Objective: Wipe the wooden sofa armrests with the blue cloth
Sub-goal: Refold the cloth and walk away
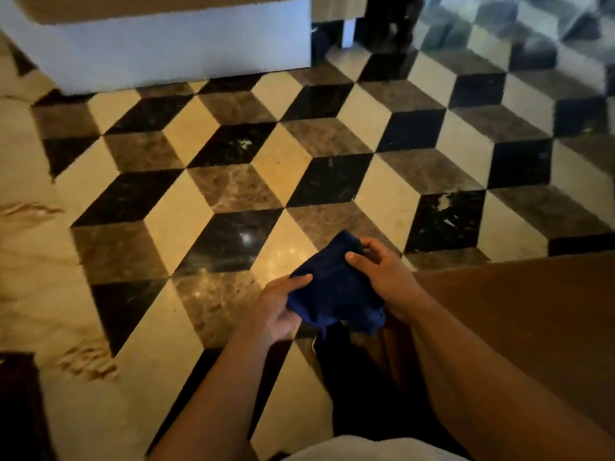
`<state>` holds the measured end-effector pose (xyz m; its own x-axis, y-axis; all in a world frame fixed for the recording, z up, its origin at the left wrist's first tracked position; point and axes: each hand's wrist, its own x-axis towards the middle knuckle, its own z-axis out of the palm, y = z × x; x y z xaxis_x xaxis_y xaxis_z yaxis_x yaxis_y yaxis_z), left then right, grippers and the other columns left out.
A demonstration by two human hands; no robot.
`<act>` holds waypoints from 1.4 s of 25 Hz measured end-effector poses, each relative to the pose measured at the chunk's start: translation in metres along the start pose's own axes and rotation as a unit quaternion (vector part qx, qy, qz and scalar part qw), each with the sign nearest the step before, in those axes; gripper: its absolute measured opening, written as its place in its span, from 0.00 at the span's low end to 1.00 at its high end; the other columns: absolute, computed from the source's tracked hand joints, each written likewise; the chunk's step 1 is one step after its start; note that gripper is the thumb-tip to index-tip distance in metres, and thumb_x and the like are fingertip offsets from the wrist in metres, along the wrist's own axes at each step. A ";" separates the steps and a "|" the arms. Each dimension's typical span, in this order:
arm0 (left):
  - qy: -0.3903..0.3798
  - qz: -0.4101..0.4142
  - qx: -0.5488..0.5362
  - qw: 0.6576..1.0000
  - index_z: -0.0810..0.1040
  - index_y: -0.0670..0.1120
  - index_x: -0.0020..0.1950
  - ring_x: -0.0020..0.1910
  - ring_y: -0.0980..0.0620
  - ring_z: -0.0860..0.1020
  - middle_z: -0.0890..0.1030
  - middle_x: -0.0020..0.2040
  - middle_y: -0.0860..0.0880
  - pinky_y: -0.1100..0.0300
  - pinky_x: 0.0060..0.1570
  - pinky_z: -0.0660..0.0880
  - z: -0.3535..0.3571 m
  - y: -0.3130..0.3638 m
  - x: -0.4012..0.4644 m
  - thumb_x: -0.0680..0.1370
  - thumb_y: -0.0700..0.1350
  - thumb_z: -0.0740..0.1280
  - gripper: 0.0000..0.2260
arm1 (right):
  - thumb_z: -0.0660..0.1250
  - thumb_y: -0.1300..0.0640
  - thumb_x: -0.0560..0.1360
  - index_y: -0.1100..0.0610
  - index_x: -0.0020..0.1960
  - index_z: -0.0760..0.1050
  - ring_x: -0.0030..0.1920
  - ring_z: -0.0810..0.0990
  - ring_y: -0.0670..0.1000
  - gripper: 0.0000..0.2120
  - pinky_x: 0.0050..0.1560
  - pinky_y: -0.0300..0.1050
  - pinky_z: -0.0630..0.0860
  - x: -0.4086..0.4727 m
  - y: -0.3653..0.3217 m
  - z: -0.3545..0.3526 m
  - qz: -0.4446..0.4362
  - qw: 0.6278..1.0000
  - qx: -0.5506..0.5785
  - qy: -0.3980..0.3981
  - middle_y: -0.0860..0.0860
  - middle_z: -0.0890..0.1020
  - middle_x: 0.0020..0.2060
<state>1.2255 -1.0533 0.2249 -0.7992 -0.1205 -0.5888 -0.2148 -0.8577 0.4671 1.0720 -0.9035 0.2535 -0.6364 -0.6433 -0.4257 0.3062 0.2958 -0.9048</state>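
Note:
The blue cloth (pixel 334 287) is bunched up between both hands, low in the middle of the head view, above the patterned floor. My left hand (pixel 278 307) grips its lower left side with the thumb on top. My right hand (pixel 382 274) holds its right edge, fingers curled over the fabric. A flat brown wooden surface (pixel 519 307) lies just right of my right hand; I cannot tell whether it is the sofa armrest.
A glossy floor of black, cream and grey diamond tiles (pixel 253 181) fills the view. A white block-like base (pixel 186 51) stands at the back left. Dark furniture (pixel 392 18) rises at the back. A cream patterned floor strip (pixel 30 261) runs along the left.

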 end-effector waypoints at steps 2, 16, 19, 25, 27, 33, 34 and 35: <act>0.041 0.006 0.067 0.997 0.76 0.35 0.70 0.68 0.34 0.77 0.78 0.69 0.34 0.38 0.69 0.72 0.027 0.037 0.075 0.77 0.35 0.69 0.21 | 0.76 0.46 0.72 0.40 0.55 0.80 0.52 0.87 0.48 0.13 0.48 0.43 0.84 0.061 -0.009 -0.043 0.011 0.999 0.030 0.019 0.47 0.88 0.52; -0.132 -0.032 0.480 0.867 0.83 0.47 0.54 0.50 0.44 0.83 0.87 0.45 0.48 0.53 0.42 0.79 0.318 0.190 0.488 0.58 0.32 0.67 0.25 | 0.73 0.55 0.78 0.35 0.57 0.78 0.53 0.83 0.39 0.16 0.48 0.34 0.80 0.298 -0.197 -0.350 -0.024 0.987 -0.066 0.144 0.39 0.85 0.51; -0.289 -0.037 0.551 0.782 0.82 0.50 0.58 0.54 0.51 0.84 0.87 0.51 0.53 0.61 0.46 0.80 0.396 0.205 0.571 0.64 0.30 0.69 0.25 | 0.73 0.57 0.77 0.30 0.53 0.77 0.49 0.83 0.35 0.20 0.44 0.28 0.76 0.330 -0.224 -0.412 -0.013 0.982 -0.099 0.162 0.32 0.85 0.46; -0.417 -0.083 0.568 0.705 0.81 0.43 0.49 0.39 0.57 0.83 0.85 0.39 0.54 0.63 0.38 0.77 0.568 0.193 0.674 0.72 0.35 0.70 0.07 | 0.77 0.60 0.74 0.46 0.60 0.79 0.49 0.86 0.43 0.17 0.47 0.39 0.82 0.334 -0.252 -0.536 0.039 0.946 -0.054 0.318 0.46 0.86 0.50; -0.477 -0.070 0.610 0.629 0.82 0.44 0.51 0.41 0.54 0.84 0.86 0.42 0.52 0.60 0.39 0.78 0.627 0.165 0.700 0.78 0.42 0.70 0.04 | 0.78 0.56 0.73 0.46 0.55 0.80 0.50 0.86 0.47 0.13 0.53 0.49 0.83 0.314 -0.241 -0.576 0.070 0.928 -0.058 0.361 0.49 0.86 0.50; -0.566 -0.067 0.641 0.514 0.82 0.48 0.52 0.46 0.45 0.84 0.85 0.47 0.45 0.48 0.45 0.81 0.776 0.025 0.764 0.82 0.49 0.68 0.06 | 0.76 0.56 0.76 0.53 0.52 0.84 0.46 0.87 0.52 0.06 0.47 0.48 0.83 0.252 -0.165 -0.704 0.080 0.884 0.010 0.460 0.52 0.88 0.45; -0.571 -0.077 0.635 0.514 0.82 0.49 0.52 0.45 0.46 0.84 0.85 0.47 0.45 0.50 0.42 0.81 0.795 0.003 0.776 0.82 0.50 0.67 0.06 | 0.76 0.57 0.75 0.50 0.51 0.83 0.44 0.86 0.49 0.06 0.44 0.43 0.82 0.242 -0.154 -0.727 0.072 0.875 0.037 0.478 0.50 0.87 0.43; -0.575 -0.085 0.632 0.512 0.81 0.49 0.52 0.43 0.48 0.84 0.85 0.46 0.46 0.54 0.39 0.80 0.819 -0.025 0.791 0.82 0.50 0.67 0.07 | 0.76 0.58 0.75 0.49 0.50 0.82 0.43 0.86 0.48 0.06 0.43 0.41 0.81 0.230 -0.139 -0.757 0.066 0.861 0.061 0.501 0.50 0.87 0.43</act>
<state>0.1391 -0.7176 0.2880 -0.3542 0.9001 -0.2535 0.0531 0.2900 0.9555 0.3469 -0.5584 0.2749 -0.8634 0.3399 -0.3729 0.4549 0.2047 -0.8667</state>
